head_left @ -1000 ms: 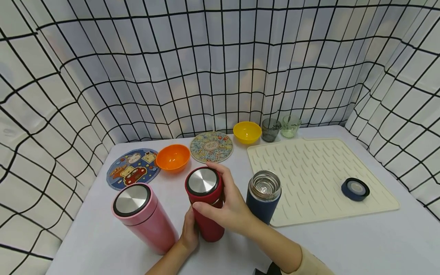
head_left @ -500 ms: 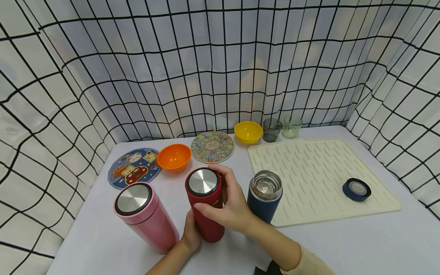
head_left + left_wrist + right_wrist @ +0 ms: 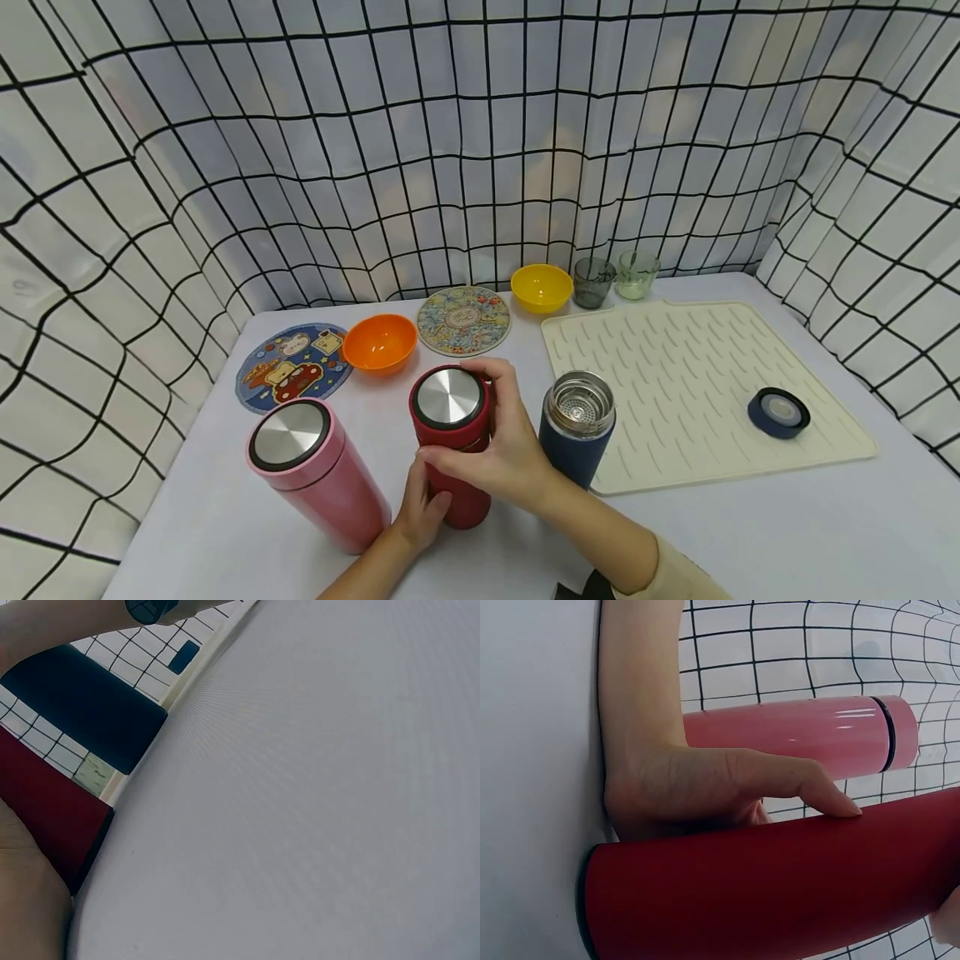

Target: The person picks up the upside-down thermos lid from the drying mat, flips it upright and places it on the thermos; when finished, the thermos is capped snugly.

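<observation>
A red thermos (image 3: 468, 507) with a steel-topped lid (image 3: 450, 398) stands on the table between both hands. My right hand (image 3: 510, 454) grips it around the lid from the right, thumb across the front. Lower down, my left hand (image 3: 422, 510) holds the body from the left; in the right wrist view the left thumb (image 3: 832, 799) lies against the red side. The left fingers behind the thermos are mostly hidden. Left of the hands is a closed pink thermos (image 3: 330, 483), near the left wrist. A lidless navy thermos (image 3: 573, 454) with a strainer in its mouth stands right of the right hand.
A cream ridged mat (image 3: 675, 383) lies at the right, bearing a navy lid (image 3: 778, 413). Toward the back are an orange bowl (image 3: 380, 344), a yellow bowl (image 3: 542, 288), a grey glass (image 3: 593, 283), a green glass (image 3: 637, 275) and two round mats, one blue (image 3: 292, 367), one patterned (image 3: 463, 321).
My left hand has shifted on the red thermos, and its thumb now shows at the front. The thermos top has moved slightly right, with the right hand still on the lid.
</observation>
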The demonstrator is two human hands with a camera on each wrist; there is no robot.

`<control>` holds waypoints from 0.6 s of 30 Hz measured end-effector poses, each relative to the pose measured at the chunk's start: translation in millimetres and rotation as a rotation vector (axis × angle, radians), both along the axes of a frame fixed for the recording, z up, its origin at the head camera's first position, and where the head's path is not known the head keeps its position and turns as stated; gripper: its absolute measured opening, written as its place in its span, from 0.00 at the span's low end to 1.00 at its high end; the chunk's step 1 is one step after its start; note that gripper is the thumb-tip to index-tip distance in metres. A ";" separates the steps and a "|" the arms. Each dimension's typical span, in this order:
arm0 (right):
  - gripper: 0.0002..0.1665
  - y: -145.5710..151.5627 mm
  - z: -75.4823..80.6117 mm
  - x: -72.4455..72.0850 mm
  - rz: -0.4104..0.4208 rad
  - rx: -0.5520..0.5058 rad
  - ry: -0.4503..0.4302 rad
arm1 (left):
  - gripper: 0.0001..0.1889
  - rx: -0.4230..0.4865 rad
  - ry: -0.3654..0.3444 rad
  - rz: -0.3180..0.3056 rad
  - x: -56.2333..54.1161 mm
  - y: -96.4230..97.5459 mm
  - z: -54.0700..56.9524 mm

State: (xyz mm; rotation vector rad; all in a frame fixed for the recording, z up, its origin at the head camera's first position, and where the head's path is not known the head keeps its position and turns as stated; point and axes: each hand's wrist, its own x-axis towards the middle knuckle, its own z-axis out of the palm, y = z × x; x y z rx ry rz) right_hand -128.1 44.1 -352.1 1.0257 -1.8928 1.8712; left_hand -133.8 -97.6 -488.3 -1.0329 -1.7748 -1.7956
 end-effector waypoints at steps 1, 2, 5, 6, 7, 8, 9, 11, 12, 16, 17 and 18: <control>0.49 0.4 0.0 -0.2 0.013 0.017 0.007 | 0.23 0.001 0.000 -0.003 -0.5 -0.1 -0.6; 0.48 1.1 0.1 -0.5 0.031 0.032 0.010 | 0.24 0.006 -0.002 -0.008 -0.7 -0.2 -1.2; 0.47 2.9 0.1 -1.7 0.085 0.063 0.011 | 0.23 0.013 -0.029 -0.034 -0.9 -0.5 -1.0; 0.46 3.3 0.3 -1.9 0.092 0.068 0.009 | 0.22 0.015 -0.046 -0.046 -0.8 -0.5 -0.4; 0.45 3.5 0.6 -1.9 0.100 0.065 0.000 | 0.21 0.016 -0.070 -0.054 -0.2 -0.4 0.4; 0.44 3.7 0.9 -1.7 0.097 0.061 -0.006 | 0.21 0.014 -0.089 -0.054 0.6 -0.4 1.2; 0.44 3.5 1.3 -1.6 0.089 0.054 -0.010 | 0.22 0.007 -0.112 -0.049 1.6 -0.4 2.4; 0.45 3.1 2.0 -1.2 0.071 0.046 -0.024 | 0.26 -0.015 -0.141 -0.024 3.5 -0.4 4.2; 0.47 3.1 2.4 -1.0 0.067 0.050 -0.034 | 0.27 -0.030 -0.142 0.001 4.1 -0.2 5.0; 0.48 4.4 2.5 -1.3 0.093 0.082 -0.063 | 0.30 -0.062 -0.150 0.054 6.0 0.3 6.8; 0.47 4.9 2.3 -1.5 0.102 0.089 -0.064 | 0.30 -0.062 -0.152 0.058 6.1 0.5 7.0; 0.46 5.3 2.0 -1.7 0.114 0.089 -0.066 | 0.30 -0.059 -0.158 0.057 6.1 0.7 7.1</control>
